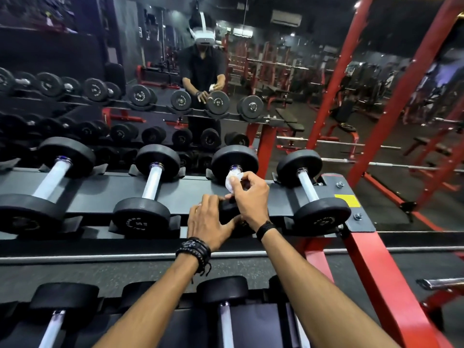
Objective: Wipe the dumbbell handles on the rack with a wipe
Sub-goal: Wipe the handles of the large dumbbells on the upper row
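Several black dumbbells with silver handles lie across the top shelf of the rack (pixel 193 194). On the third dumbbell (pixel 234 160), my right hand (pixel 248 197) wraps a crumpled white wipe (pixel 231 180) around the handle near its far head. My left hand (pixel 208 221) rests on that dumbbell's near head, fingers spread over it and covering most of it. The handle is mostly hidden under my right hand. The neighbouring dumbbells' handles, one to the left (pixel 152 182) and one to the right (pixel 308 185), lie bare.
A mirror behind the rack reflects me and the gym. A lower shelf (pixel 160 330) holds more dumbbells close to my body. Red rack legs (pixel 374 262) and a red frame upright (pixel 401 96) stand to the right, with barbells beyond.
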Action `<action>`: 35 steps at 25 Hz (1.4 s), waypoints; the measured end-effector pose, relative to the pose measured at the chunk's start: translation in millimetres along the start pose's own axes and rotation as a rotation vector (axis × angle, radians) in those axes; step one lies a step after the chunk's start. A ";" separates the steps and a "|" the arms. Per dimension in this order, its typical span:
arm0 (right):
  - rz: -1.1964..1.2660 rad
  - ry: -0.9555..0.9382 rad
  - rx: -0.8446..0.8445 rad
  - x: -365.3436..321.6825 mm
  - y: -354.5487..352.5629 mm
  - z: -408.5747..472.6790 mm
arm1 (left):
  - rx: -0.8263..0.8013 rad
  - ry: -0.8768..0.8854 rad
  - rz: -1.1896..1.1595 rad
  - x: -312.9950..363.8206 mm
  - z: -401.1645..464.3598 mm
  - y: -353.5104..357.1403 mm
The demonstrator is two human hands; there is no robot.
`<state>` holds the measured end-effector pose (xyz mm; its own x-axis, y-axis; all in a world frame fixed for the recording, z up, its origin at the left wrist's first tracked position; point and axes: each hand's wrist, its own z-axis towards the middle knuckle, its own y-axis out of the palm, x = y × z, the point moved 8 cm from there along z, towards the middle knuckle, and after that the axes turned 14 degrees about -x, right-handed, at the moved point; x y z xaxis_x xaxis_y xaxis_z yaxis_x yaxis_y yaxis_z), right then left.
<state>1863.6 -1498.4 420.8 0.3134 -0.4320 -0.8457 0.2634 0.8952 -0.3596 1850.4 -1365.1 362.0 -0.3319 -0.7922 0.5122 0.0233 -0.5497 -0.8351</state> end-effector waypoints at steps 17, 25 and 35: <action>0.359 0.052 -0.124 19.3 -13.7 -11.2 | -0.209 -0.154 0.350 -81.2 116.4 36.6; 0.570 0.059 -0.139 30.0 -44.7 21.2 | -0.052 -0.172 0.376 -91.0 130.8 39.8; 0.104 0.356 -0.985 53.7 -3.3 41.9 | -0.009 -0.190 0.361 -90.1 127.8 37.3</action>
<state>1917.8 -1529.1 393.2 -0.0361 -0.4339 -0.9002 -0.6574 0.6888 -0.3056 2001.7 -1348.2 310.4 -0.1242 -0.9691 0.2133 0.0975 -0.2259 -0.9693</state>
